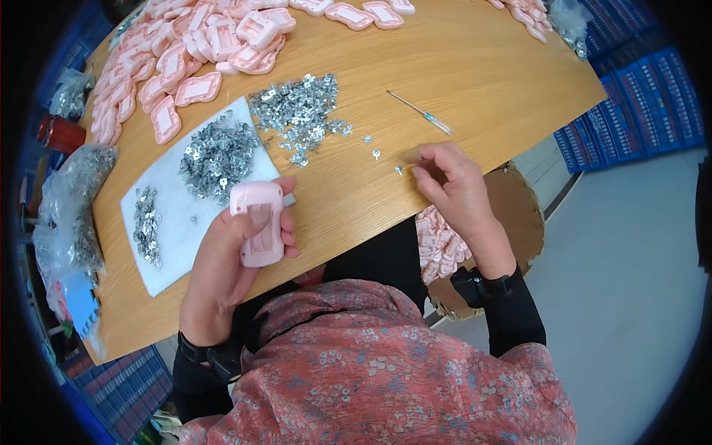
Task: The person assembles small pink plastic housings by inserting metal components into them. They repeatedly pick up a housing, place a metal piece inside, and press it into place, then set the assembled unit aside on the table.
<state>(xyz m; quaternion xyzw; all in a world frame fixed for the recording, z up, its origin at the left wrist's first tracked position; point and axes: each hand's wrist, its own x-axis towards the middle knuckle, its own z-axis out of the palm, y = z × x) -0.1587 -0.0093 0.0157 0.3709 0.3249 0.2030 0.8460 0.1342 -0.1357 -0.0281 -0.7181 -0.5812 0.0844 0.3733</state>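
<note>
Left hand point(220, 256) grasps the pink case point(263, 245), thumb across its recess, by the white board's point(176, 256) right corner, close to the bench's point(489, 74) near edge. Right hand point(460, 187), well apart from the case, hangs at the same edge with fingers curled beside a loose clip point(399, 170); whether it pinches anything cannot be told. Screwdriver point(432, 119) lies beyond that hand, farther in from the edge.

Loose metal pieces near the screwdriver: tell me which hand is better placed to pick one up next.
Probably the right hand: its fingers are close beside the loose metal pieces, while the left hand is occupied holding a pink plastic shell.
</note>
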